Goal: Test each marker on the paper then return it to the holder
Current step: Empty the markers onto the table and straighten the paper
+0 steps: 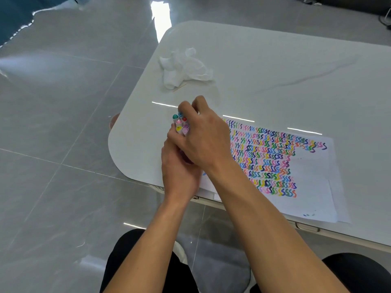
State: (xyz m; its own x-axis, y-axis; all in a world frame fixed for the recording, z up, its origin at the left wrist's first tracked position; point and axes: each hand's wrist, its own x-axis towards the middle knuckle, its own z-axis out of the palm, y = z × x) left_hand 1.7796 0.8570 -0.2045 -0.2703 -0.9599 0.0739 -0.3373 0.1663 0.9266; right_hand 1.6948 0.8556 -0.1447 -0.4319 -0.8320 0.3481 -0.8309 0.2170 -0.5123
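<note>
A bunch of markers (179, 123) with coloured caps (teal, blue, red, pink, yellow, purple) stands upright near the table's left edge. My left hand (179, 172) wraps around the lower part of the bunch; whatever holder they sit in is hidden behind it. My right hand (203, 134) reaches over from the right, its curled fingers on the marker tops. The white paper (313, 187) lies to the right, largely filled with rows of coloured squiggles (266, 157).
A crumpled white tissue or glove (184, 68) lies further back on the white table (275, 81), with a thin wooden stick beside it. The table's rounded corner and front edge are close to my hands. Grey tiled floor (63, 123) lies to the left.
</note>
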